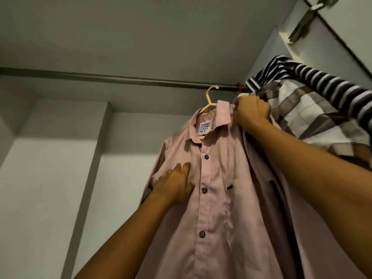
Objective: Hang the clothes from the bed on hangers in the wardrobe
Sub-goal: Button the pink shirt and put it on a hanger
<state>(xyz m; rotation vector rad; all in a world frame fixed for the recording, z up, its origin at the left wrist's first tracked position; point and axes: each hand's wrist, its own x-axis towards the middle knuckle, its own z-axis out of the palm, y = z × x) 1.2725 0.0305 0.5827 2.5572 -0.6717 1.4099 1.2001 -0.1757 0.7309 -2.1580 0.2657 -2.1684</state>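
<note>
- A pale pink button-up fabric shirt (pixel 217 198) fills the centre and lower right of the frame. It is draped on a slim peach plastic hanger (pixel 209 97) inside the wardrobe.
- The hanger's hook sits at the level of a dark metal wardrobe rod (pixel 120 78), which runs across the upper half of the frame. Whether the hook actually rests over the rod cannot be told.
- The left hand (pixel 177 186) comes up from the bottom centre and lies flat on the shirt's chest, just left of the button placket. Its fingers are straight and press on the cloth, and a thin ring (pixel 170 172) shows on one finger.
- The right hand (pixel 252 112), right of centre, is closed with its fingers curled round the shirt's shoulder, right beside the collar.
- A white woven neck label (pixel 205 128) shows inside the open collar, and dark round buttons (pixel 204 190) run down the front.
- At the upper right, a black-and-white striped garment (pixel 322 85) lies over a brown-and-white checked garment (pixel 302 111). Both are bunched at the rod's right end, just behind the right hand.
- Grey wardrobe panels (pixel 50 178) fill the left side.
- A metal door hinge (pixel 308 17) sits in the top right corner.
</note>
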